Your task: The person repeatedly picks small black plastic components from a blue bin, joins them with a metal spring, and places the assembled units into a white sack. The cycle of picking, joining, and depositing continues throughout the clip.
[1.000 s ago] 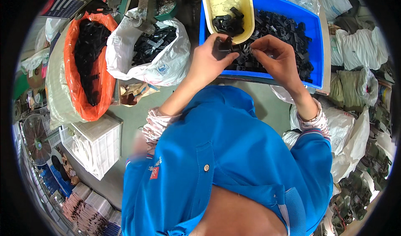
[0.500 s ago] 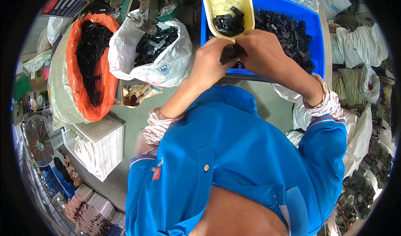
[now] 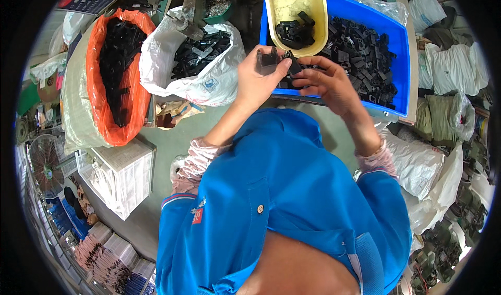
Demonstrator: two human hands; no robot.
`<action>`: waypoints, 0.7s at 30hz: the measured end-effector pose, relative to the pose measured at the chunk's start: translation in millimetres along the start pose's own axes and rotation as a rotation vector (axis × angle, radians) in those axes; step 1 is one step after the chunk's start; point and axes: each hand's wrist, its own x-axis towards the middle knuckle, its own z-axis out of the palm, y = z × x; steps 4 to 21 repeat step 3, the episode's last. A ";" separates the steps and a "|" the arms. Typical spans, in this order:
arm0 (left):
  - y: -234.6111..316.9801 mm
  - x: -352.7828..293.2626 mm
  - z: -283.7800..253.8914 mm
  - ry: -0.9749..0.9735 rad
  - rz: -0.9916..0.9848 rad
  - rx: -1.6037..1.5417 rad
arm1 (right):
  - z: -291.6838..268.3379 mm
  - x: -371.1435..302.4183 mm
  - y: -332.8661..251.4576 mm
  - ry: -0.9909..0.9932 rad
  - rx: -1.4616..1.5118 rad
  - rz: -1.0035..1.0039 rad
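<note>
My left hand is closed around a black plastic part at the front of the blue bin. A second dark block, beside the thumb tip, looks like part of the same piece or one held with it; I cannot tell which. Close on its right, my right hand has its fingers apart and nothing visible in them. Its fingertips come very near the dark block. Just beyond the hands, a yellow tray rests over the blue bin, with several black pieces in its near end.
Small black parts fill the blue bin. Left of my hands stand a white sack and an orange-lined sack, both holding black parts. A green container sits behind. White crates stand at lower left, stuffed bags at right.
My hands have come apart: the right one drew back with its fingers spreading, while the left keeps the black part. The view has shifted slightly, moving bin and tray rightward.
</note>
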 end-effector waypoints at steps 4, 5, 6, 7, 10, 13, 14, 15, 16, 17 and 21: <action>1.2 -0.2 -4.1 -0.018 -0.010 -0.003 | 5.8 6.9 19.0 0.050 0.086 -0.120; 1.2 -0.2 -4.1 -0.018 -0.010 -0.003 | 5.8 6.9 19.0 0.050 0.086 -0.120; 1.2 -0.2 -4.1 -0.018 -0.010 -0.003 | 5.8 6.9 19.0 0.050 0.086 -0.120; 1.2 -0.2 -4.1 -0.018 -0.010 -0.003 | 5.8 6.9 19.0 0.050 0.086 -0.120; 1.2 -0.2 -4.1 -0.018 -0.010 -0.003 | 5.8 6.9 19.0 0.050 0.086 -0.120; 1.2 -0.2 -4.1 -0.018 -0.010 -0.003 | 5.8 6.9 19.0 0.050 0.086 -0.120; 1.2 -0.2 -4.1 -0.018 -0.010 -0.003 | 5.8 6.9 19.0 0.050 0.086 -0.120; 1.2 -0.2 -4.1 -0.018 -0.010 -0.003 | 5.8 6.9 19.0 0.050 0.086 -0.120; 1.2 -0.2 -4.1 -0.018 -0.010 -0.003 | 5.8 6.9 19.0 0.050 0.086 -0.120; 1.2 -0.2 -4.1 -0.018 -0.010 -0.003 | 5.8 6.9 19.0 0.050 0.086 -0.120; 1.2 -0.2 -4.1 -0.018 -0.010 -0.003 | 5.8 6.9 19.0 0.050 0.086 -0.120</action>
